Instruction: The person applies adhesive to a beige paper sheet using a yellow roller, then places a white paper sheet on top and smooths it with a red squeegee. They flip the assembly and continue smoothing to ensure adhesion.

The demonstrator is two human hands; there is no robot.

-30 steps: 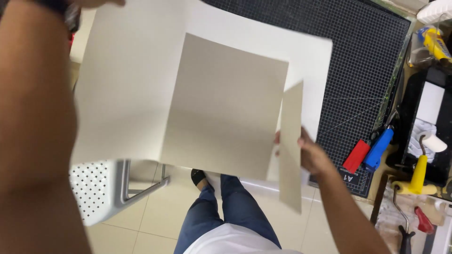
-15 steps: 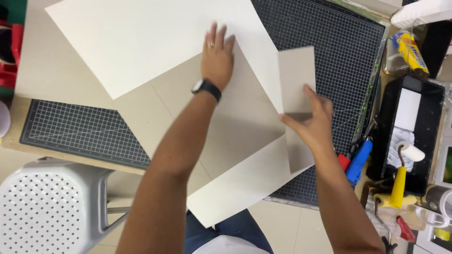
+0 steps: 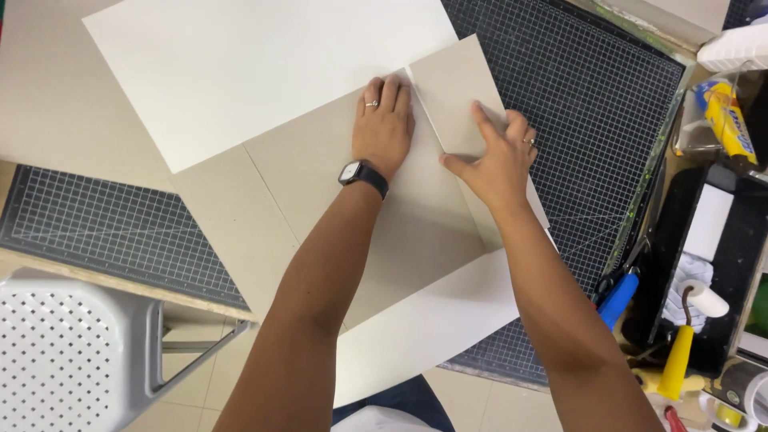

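Observation:
My left hand (image 3: 385,124), with a ring and a black wristwatch, lies flat with fingers together on a grey cardboard square (image 3: 344,208). My right hand (image 3: 498,156) presses with spread fingers on a narrow grey cardboard strip (image 3: 458,84) that lies right beside the square's edge. Both boards rest on a large white sheet (image 3: 264,64) spread over a black gridded cutting mat (image 3: 592,104). Neither hand grips anything; both push down flat.
At the right stand a black tray (image 3: 720,264) with a yellow-handled paint roller (image 3: 680,352), blue-handled scissors (image 3: 620,296) and a yellow-blue package (image 3: 730,116). A white perforated chair (image 3: 72,352) sits at lower left. The white sheet overhangs the table's front edge.
The cardboard pieces came down from mid-air onto the sheet. My left hand slid to the square's upper right edge, and my right hand laid the strip flat beside it.

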